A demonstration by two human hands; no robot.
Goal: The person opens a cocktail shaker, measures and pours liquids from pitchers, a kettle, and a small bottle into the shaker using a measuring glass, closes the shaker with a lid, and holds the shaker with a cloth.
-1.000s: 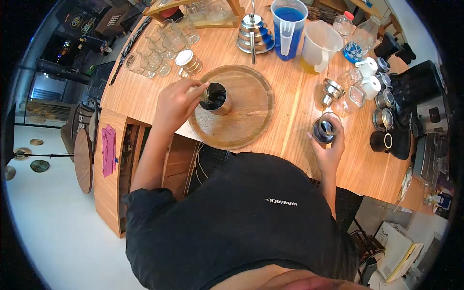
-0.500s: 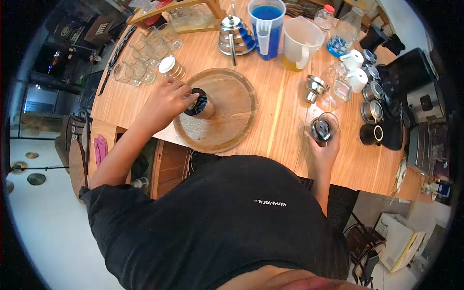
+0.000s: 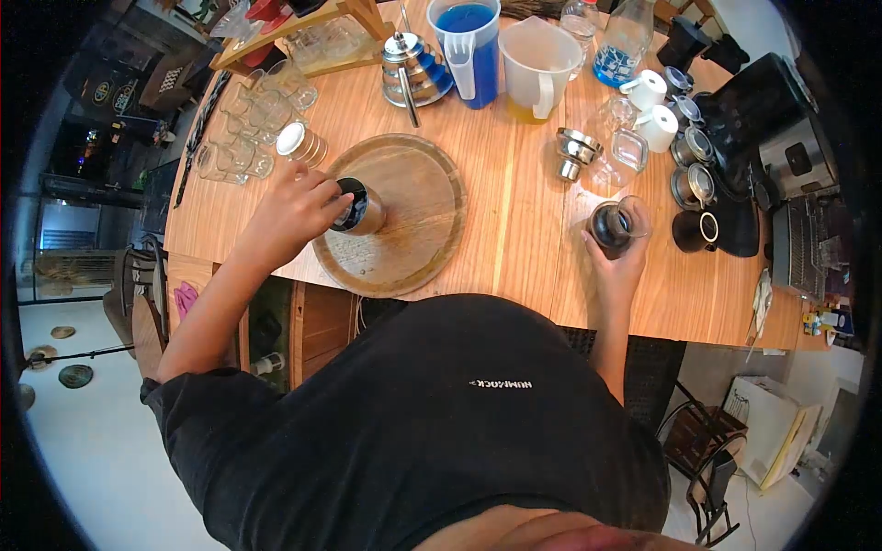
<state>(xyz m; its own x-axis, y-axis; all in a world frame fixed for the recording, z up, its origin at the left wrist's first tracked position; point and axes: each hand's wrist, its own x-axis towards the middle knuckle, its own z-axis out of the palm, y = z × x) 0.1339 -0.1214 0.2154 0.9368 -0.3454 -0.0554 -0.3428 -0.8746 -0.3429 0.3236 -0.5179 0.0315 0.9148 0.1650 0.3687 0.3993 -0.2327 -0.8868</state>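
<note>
My left hand [image 3: 296, 209] is at the rim of a tan, cylinder-shaped cup [image 3: 373, 219] with a dark inside. Its fingers are curled together over the near-left side of the mouth, and what they pinch is hidden. The cup stands toward the left of a round wooden tray [image 3: 432, 241]. On the right, my right hand [image 3: 617, 264] is wrapped around a small glass carafe [image 3: 604, 230] of dark liquid. The carafe has a clear, flared neck and leans slightly.
Behind the tray stand a steel gooseneck kettle [image 3: 411, 78], a jug of blue liquid [image 3: 470, 64] and a plastic jug [image 3: 537, 69]. Glass mugs [image 3: 243, 138] and a white-topped glass [image 3: 301, 142] are at left. A metal jigger [image 3: 576, 151] and white cups [image 3: 657, 129] are at right.
My view has shifted, so the table's things sit further left in the picture. My right hand has moved slightly right with the carafe and tilted it. My left hand stays at the cup's rim.
</note>
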